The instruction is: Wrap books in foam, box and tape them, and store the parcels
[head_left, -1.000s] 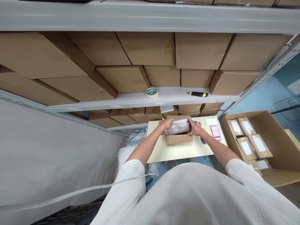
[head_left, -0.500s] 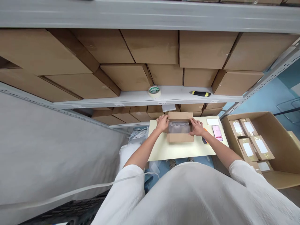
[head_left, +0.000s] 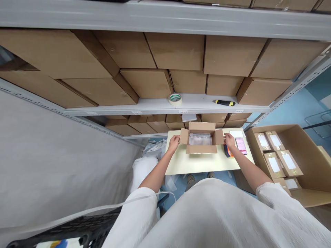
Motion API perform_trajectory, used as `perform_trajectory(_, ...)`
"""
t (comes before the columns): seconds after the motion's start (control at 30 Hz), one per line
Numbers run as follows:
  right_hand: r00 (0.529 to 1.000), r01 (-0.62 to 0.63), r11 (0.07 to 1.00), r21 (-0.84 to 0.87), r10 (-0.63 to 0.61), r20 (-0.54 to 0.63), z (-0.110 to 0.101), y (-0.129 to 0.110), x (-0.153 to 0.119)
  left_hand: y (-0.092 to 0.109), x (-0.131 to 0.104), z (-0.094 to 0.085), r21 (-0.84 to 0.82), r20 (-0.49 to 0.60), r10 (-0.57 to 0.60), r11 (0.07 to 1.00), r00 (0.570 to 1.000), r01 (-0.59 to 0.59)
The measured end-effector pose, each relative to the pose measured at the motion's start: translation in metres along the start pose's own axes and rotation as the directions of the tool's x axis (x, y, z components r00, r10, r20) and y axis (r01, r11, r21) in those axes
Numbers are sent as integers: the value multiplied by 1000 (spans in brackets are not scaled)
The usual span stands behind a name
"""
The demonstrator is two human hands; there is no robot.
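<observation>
A small open cardboard box (head_left: 201, 149) stands on the pale yellow table with its flaps spread outward. Inside lies something wrapped in clear plastic (head_left: 200, 139). My left hand (head_left: 174, 142) is closed at the outer edge of the left flap, its fingers pinched there. On the opposite side my right hand (head_left: 230, 141) pinches the outer edge of the right flap. Just below that hand is a dark blue and orange tool (head_left: 227, 151), partly covered by my right wrist; its kind I cannot make out.
A phone (head_left: 241, 146) and a white paper (head_left: 236, 133) lie at the table's (head_left: 196, 167) right. A large carton (head_left: 312, 162) beside it holds several labelled boxes. On the shelf (head_left: 196, 103) ahead are a tape roll (head_left: 175, 99), a utility knife (head_left: 224, 103) and several cartons.
Both hands have moved outward from the box's sides. The left and right flaps now stick out sideways. More of the blue and orange tool shows.
</observation>
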State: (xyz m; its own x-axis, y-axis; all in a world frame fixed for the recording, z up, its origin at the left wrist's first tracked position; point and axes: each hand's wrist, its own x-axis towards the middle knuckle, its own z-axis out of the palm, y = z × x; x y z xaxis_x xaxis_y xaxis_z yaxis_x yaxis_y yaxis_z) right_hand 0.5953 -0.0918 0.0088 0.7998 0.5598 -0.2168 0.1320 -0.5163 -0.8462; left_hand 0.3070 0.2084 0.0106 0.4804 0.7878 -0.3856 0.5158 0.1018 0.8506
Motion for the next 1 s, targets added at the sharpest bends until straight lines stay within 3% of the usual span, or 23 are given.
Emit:
perform_trajectory(0.07,995,-104,972,211,102,19,5,-2,2,-3,-5,2,38,118,103,993,988,-109)
perform_trajectory(0.13,993,-115,956,270,101,63,11,-6,3,-6,-10,2,153,240,243,947,940,-284)
perform_trajectory(0.2,993,-93,974,206,74,97,17,-9,4,-9,-13,1,291,353,333,849,874,-441)
perform_trajectory(0.27,994,-62,996,62,56,95,22,-11,7,-14,-15,-2,389,445,339,761,829,-519)
perform_trajectory(0.37,996,-59,990,-131,67,52,28,-9,14,-20,-17,-5,444,533,299,698,792,-562)
perform_trajectory(0.43,995,-76,985,-152,85,56,29,-6,20,-23,-19,-6,460,555,289,675,780,-577)
perform_trajectory(0.57,986,-68,995,-79,79,149,28,-2,30,-24,-23,-8,454,538,317,672,781,-585)
perform_trajectory(0.7,979,-45,997,-65,57,195,27,-7,34,-20,-27,-11,340,500,376,743,780,-576)
perform_trajectory(0.87,974,9,1000,10,-11,228,35,-22,39,-10,-27,-4,275,402,305,859,863,-431)
perform_trajectory(1.0,989,-25,995,92,12,149,37,-34,44,-2,-20,12,311,282,281,878,917,-364)
